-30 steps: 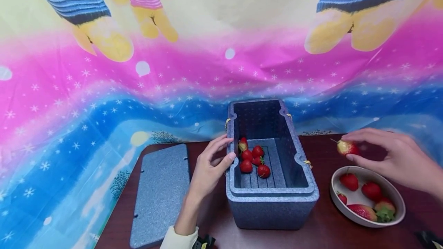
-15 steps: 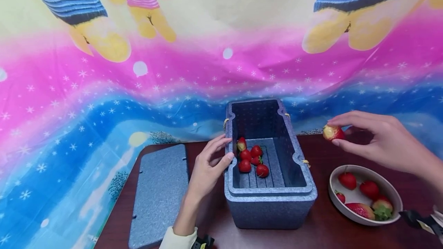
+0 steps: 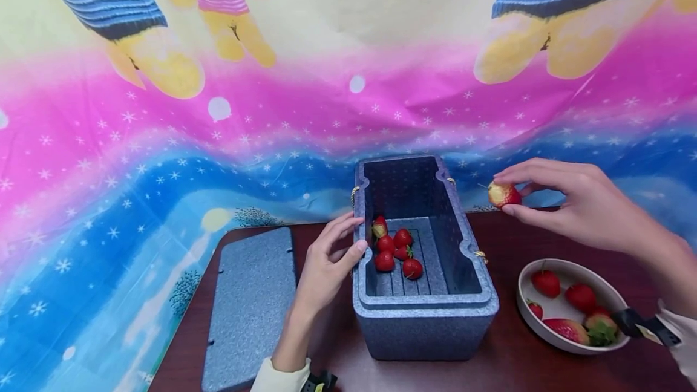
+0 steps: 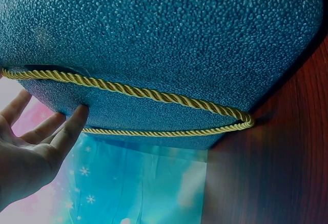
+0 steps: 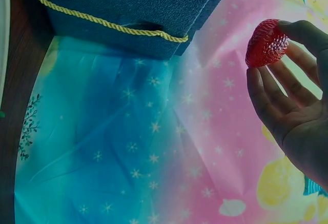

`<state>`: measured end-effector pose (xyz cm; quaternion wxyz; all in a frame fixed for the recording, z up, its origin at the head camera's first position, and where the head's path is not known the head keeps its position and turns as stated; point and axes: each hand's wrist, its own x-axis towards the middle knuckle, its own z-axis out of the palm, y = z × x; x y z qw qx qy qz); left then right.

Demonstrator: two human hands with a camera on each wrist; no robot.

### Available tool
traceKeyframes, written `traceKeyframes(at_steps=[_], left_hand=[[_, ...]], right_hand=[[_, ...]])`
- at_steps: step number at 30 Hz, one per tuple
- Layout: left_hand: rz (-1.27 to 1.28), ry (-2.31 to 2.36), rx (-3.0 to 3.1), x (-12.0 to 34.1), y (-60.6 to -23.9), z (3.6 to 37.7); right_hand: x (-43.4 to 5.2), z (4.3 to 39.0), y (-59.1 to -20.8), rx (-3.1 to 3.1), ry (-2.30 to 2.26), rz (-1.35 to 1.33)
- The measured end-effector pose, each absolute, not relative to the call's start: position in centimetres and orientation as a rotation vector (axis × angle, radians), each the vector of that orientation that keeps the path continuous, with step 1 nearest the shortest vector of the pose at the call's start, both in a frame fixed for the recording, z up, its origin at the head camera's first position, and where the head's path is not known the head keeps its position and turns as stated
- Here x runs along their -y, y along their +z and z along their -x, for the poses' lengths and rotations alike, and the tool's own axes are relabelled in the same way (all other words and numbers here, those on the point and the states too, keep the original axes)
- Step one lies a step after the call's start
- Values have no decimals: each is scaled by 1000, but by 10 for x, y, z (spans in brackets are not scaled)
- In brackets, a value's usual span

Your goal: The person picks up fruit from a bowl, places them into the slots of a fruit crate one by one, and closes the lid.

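My right hand (image 3: 582, 204) pinches a red strawberry with a pale yellow patch (image 3: 503, 195) between thumb and fingertips, raised to the right of the grey foam box (image 3: 425, 337). The right wrist view shows the same strawberry (image 5: 266, 43) at the tips of the fingers. Fingers of my left hand (image 3: 327, 265) touch the box's left rim. From the left wrist, these fingertips lie against the outer wall, near a gold rope handle (image 4: 154, 95). Inside the box, several strawberries (image 3: 412, 268) are grouped on the ribbed floor toward the left wall.
A shallow off-white bowl (image 3: 550, 306) with several strawberries stands right of the box, below my right forearm. The flat grey lid (image 3: 250, 307) lies left of the box on the dark wooden table (image 3: 419, 374). A printed cloth (image 3: 305, 107) hangs behind.
My right hand has carried the strawberry leftward and upward, from over the bowl toward the box. The left hand keeps its place at the rim.
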<state>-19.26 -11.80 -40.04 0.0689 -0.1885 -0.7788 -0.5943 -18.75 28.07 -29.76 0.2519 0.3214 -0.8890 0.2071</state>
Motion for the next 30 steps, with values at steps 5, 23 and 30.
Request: traceKeyframes(at_steps=[5,23,30], left_hand=[[584,-1788,2334,118,-401,193],[577,-1790,2339,118,-400,192],[570,-1798,2338,118,-400,192]], right_hand=[[-276,194,-295,2406,591,-911],[-238,220,-286,2449,690,-1060],[-221,233,-291,2514,756,-1050]])
